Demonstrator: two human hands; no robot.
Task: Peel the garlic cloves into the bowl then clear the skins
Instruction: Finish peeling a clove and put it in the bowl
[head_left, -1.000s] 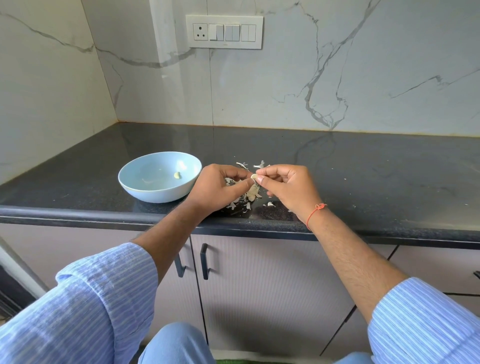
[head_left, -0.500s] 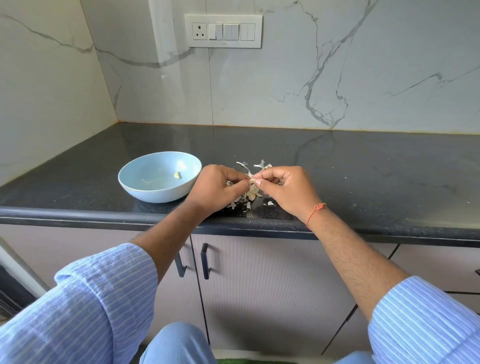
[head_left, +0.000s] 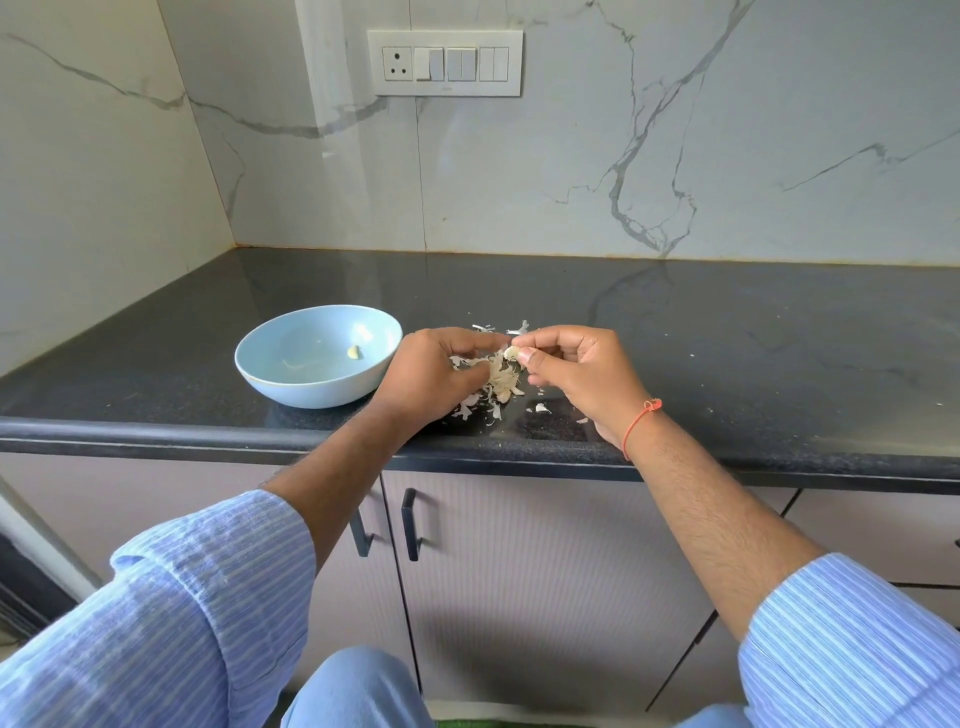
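- The left hand (head_left: 426, 376) and right hand (head_left: 576, 374) meet just right of frame centre, over the desk's (head_left: 727, 364) front edge. Both are curled, and their fingertips pinch one clove (head_left: 511, 353) between them.
- Clove: small, pale and partly bare at the tip, with a loose tuft of papery skin hanging below it between the hands. I judge it light, firm and a little slick where bare, so a pinch at its two ends should hold it while a nail lifts the skin from the tip.
- The hanging skin looks thin, dry and brittle. It should tear into flakes rather than come off whole, so short pulls close to the clove suit it.
- Skins (head_left: 483, 405): white and tan flakes lie under and just beyond the hands, with a few more strewn right of centre. They weigh almost nothing, and a draught or a quick sweep may scatter them. Gathering them with a flat palm toward the edge seems safest.
- Bowl (head_left: 270, 374): pale blue, left of centre, just beside the left hand, with one peeled clove (head_left: 353, 353) on its floor. It looks like glazed ceramic, rigid and breakable, and steady enough to drop cloves into.
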